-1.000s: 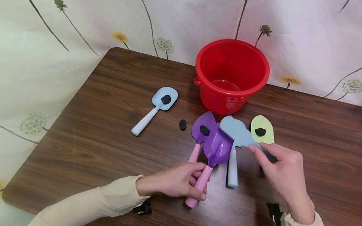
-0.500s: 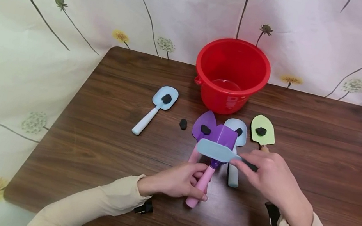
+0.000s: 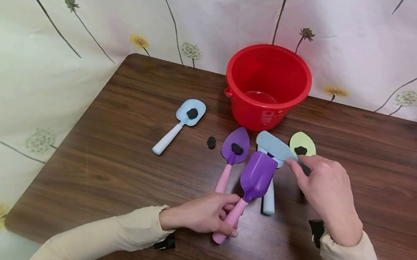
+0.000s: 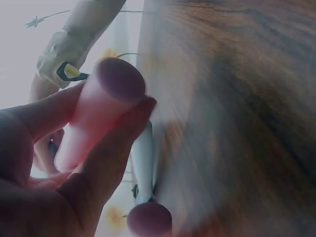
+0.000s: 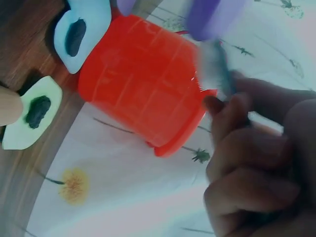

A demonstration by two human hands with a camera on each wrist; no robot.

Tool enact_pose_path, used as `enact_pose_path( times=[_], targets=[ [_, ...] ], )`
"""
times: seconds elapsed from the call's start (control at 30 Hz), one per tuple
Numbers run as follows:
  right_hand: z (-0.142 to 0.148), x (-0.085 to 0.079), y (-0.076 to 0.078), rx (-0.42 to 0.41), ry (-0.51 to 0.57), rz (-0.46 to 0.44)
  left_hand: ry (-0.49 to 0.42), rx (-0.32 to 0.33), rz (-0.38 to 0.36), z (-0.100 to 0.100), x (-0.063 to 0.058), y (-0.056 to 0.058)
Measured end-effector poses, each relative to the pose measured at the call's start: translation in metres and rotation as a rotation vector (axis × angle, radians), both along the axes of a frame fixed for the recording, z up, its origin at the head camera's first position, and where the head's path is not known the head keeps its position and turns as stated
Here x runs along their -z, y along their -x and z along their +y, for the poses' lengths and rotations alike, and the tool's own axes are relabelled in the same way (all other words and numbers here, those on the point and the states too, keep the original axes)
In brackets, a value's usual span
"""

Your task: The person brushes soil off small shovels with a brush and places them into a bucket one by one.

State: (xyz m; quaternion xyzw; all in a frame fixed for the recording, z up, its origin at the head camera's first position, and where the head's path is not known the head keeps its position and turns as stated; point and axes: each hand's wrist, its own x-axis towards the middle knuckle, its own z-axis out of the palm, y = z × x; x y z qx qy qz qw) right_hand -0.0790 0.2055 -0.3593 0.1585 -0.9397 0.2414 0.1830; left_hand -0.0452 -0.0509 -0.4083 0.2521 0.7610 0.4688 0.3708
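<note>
My left hand (image 3: 203,213) grips the pink handle of a purple toy shovel (image 3: 256,176), raised above the table. In the left wrist view the fingers wrap the pink handle (image 4: 98,111). My right hand (image 3: 326,196) pinches the dark handle of a light-blue brush (image 3: 274,145), whose flat head is at the purple blade's far end. Blurred pale bristles seem to face the shovel in the right wrist view, so contact is unclear. Beneath them lies a pale-blue shovel (image 3: 268,201), its blade mostly hidden in the head view.
A red bucket (image 3: 259,117) stands behind. On the table (image 3: 133,191) lie a second purple shovel (image 3: 242,137), another blue shovel (image 3: 185,107) and a green shovel (image 3: 310,142), each bearing a black lump. One loose black lump (image 3: 211,143) lies left of the purple one.
The brush swept left across the purple shovel toward its handle, then back to the far end. The held shovel tipped and turned, and now sits slightly lower and farther right.
</note>
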Motion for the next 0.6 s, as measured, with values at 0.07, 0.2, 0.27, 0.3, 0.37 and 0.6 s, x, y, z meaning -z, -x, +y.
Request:
enact_pose_path(
  times=[0.07, 0.2, 0.27, 0.3, 0.37, 0.6],
  targets=[
    [0.003, 0.003, 0.000, 0.042, 0.035, -0.007, -0.025, 0.007, -0.024, -0.001, 0.001, 0.001],
    [0.011, 0.008, -0.002, 0.042, 0.185, -0.013, -0.104, -0.027, -0.127, -0.002, 0.002, 0.003],
    [0.013, 0.010, -0.005, -0.024, 0.259, -0.002, -0.147, -0.061, -0.187, -0.002, 0.002, 0.005],
    [0.014, 0.012, -0.006, -0.073, 0.295, -0.008, -0.160, -0.081, -0.218, -0.002, 0.001, 0.006],
    [0.014, 0.017, -0.009, -0.189, 0.350, -0.029, -0.190, -0.112, -0.261, -0.002, -0.001, 0.008],
    [0.010, 0.036, -0.011, -0.424, 0.418, -0.084, -0.260, -0.106, -0.315, -0.002, -0.009, 0.010]
  ],
)
